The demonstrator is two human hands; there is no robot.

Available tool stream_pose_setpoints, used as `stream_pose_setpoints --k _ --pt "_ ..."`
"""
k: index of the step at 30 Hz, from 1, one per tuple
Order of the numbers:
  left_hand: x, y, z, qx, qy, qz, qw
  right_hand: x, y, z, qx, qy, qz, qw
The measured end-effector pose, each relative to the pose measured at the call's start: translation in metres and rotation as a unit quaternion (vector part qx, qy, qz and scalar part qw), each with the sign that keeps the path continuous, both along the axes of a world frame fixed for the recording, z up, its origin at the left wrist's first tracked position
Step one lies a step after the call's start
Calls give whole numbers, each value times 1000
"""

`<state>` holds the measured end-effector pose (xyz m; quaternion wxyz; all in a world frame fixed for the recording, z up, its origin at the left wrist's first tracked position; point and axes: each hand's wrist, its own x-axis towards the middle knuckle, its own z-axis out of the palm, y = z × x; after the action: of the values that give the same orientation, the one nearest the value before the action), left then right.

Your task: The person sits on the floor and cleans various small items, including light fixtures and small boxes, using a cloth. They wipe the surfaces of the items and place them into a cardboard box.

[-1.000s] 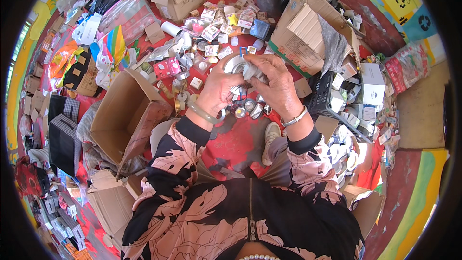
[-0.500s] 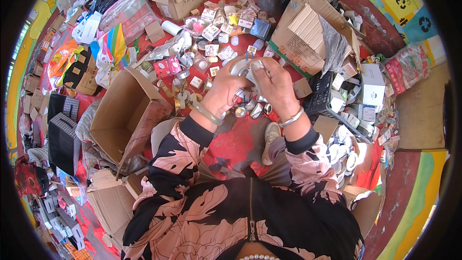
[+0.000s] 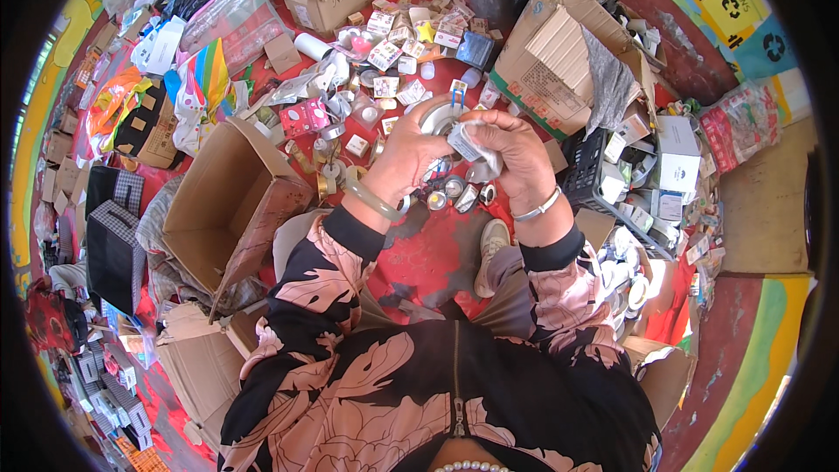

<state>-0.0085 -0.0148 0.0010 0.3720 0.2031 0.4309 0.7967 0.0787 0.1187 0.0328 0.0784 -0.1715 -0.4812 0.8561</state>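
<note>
My left hand (image 3: 404, 156) is closed around a round, pale, rimmed thing like a shallow tin or candle holder (image 3: 434, 120), held over the middle of the pile. Two thin blue strips (image 3: 457, 98) stick up at its far edge; I cannot tell whether they belong to it. Beside it, my right hand (image 3: 522, 156) pinches a crumpled white cloth-like piece (image 3: 473, 144) with a grey printed patch, against or very near the round thing's right side. Just below both hands lie several small round metal tins (image 3: 454, 188) on the red floor.
Small printed boxes (image 3: 384, 55) and tins are heaped ahead. An open cardboard box (image 3: 205, 210) stands at my left, with another carton (image 3: 546, 61) ahead right. At my right is a black crate (image 3: 587, 170) of boxes. My shoe (image 3: 494, 253) rests near the tins.
My right hand has drawn slightly right and down, turning so the white piece's printed patch shows. More of the round thing in my left hand is now visible.
</note>
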Motion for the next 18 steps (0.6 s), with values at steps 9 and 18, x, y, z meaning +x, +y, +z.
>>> stream_pose_setpoints --k 9,18 --pt "0 -1 13 56 -54 0 997 1 -12 6 268 65 -74 958" --pt "-6 -14 13 28 -66 -22 997 -3 7 -9 -14 17 82 996"
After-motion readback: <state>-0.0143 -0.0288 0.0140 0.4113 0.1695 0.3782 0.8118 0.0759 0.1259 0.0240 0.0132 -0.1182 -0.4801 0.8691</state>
